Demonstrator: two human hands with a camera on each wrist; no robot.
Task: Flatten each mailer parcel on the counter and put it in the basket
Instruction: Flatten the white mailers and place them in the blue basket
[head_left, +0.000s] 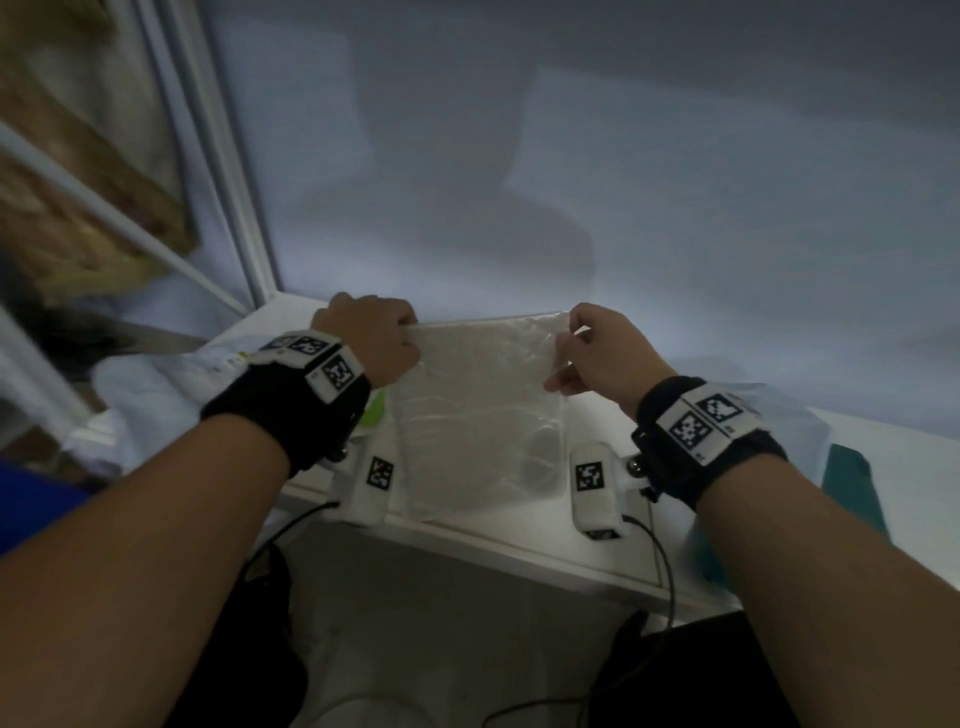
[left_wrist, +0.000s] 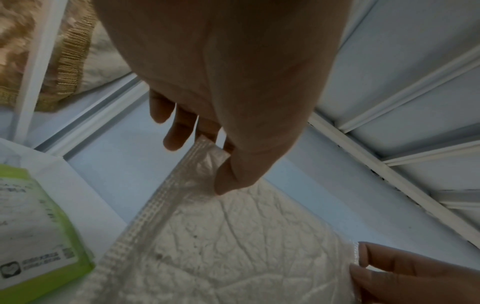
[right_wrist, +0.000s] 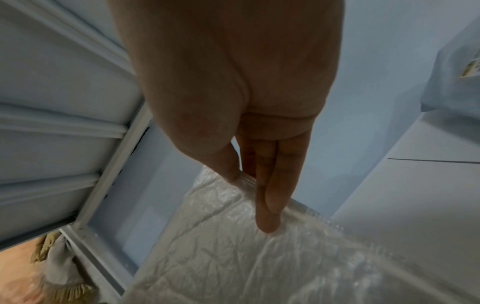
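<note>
A translucent, wrinkled bubble mailer (head_left: 478, 410) hangs over the white counter (head_left: 519, 540), held up by its top edge. My left hand (head_left: 374, 338) pinches the mailer's top left corner (left_wrist: 207, 156) between thumb and fingers. My right hand (head_left: 592, 348) pinches the top right corner (right_wrist: 246, 181), also visible in the left wrist view as fingers (left_wrist: 389, 267) on the mailer's edge. The mailer's crinkled face (right_wrist: 233, 257) fills the lower part of both wrist views. No basket is in view.
A white parcel with a green-edged label (left_wrist: 39, 236) lies on the counter at the left, seen from the head view as a white parcel (head_left: 156, 395). A pale blue bag (head_left: 789, 426) and a teal item (head_left: 852, 483) lie at the right. A wall (head_left: 571, 182) rises just behind.
</note>
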